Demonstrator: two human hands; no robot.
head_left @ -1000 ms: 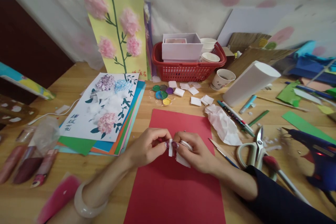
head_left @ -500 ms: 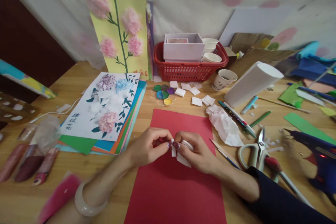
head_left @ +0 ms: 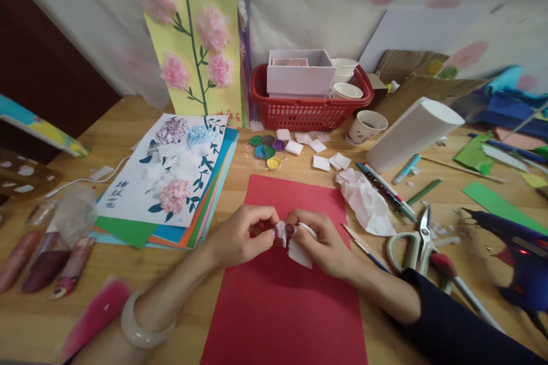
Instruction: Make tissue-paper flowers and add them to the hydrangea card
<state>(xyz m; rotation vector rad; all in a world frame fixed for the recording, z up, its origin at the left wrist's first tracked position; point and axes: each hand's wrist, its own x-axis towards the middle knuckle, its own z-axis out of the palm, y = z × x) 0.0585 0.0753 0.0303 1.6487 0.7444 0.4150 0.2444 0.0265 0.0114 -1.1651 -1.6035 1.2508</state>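
Both hands meet above a red sheet (head_left: 286, 319) on the wooden table. Between thumb and finger, my left hand (head_left: 244, 239) pinches a small crumpled bit of white tissue (head_left: 281, 232). My right hand (head_left: 321, 245) is closed on a folded white tissue (head_left: 301, 254), its fingertips touching the same small bit. The palms and the curled fingers' undersides are hidden.
A red basket (head_left: 299, 114) and a paper cup (head_left: 366, 128) stand at the back, with paint pots (head_left: 268, 152) and white squares (head_left: 321, 163) before them. Flower artwork (head_left: 162, 182) lies left. Scissors (head_left: 423, 234) and a glue gun (head_left: 522, 256) lie right.
The small white bit between the fingertips looks more crumpled and twisted than before. The folded tissue under my right hand shows a little more. Both hands have hardly moved.
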